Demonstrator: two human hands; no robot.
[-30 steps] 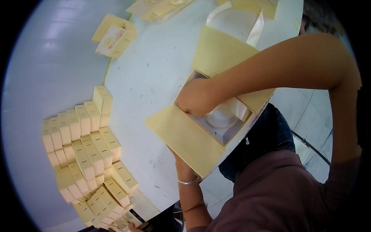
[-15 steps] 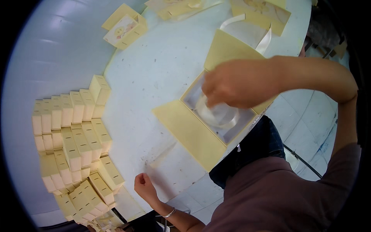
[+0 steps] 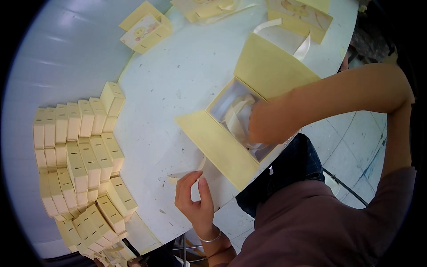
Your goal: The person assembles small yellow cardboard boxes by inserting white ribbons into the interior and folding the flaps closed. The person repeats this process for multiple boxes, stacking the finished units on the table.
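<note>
An opened cream-yellow gift box [image 3: 215,147] lies before me, its two flaps spread apart. Inside it, on the grey-white lining, is a loosely coiled cream ribbon [image 3: 235,116]. My right hand [image 3: 271,122] reaches down into the box against the coil; its fingertips are hidden. Past the near-left flap, my left hand [image 3: 194,196] is raised at the table edge, thumb and forefinger apart. A pale ribbon end [image 3: 203,163] shows between that flap and the left fingers; whether they touch it I cannot tell. Another white ribbon [image 3: 304,48] extends from the far flap.
Several cream boxes [image 3: 80,167] stand stacked in rows on the left of the white table [image 3: 160,98]. At the far side are an open box with a printed panel [image 3: 146,29], another box with ribbons [image 3: 200,10] and a third printed box [image 3: 300,18].
My right hand has moved lower and nearer within the box, uncovering part of the coiled ribbon. My left hand has come right toward the near flap, and its fingers have parted. A ribbon end now shows there.
</note>
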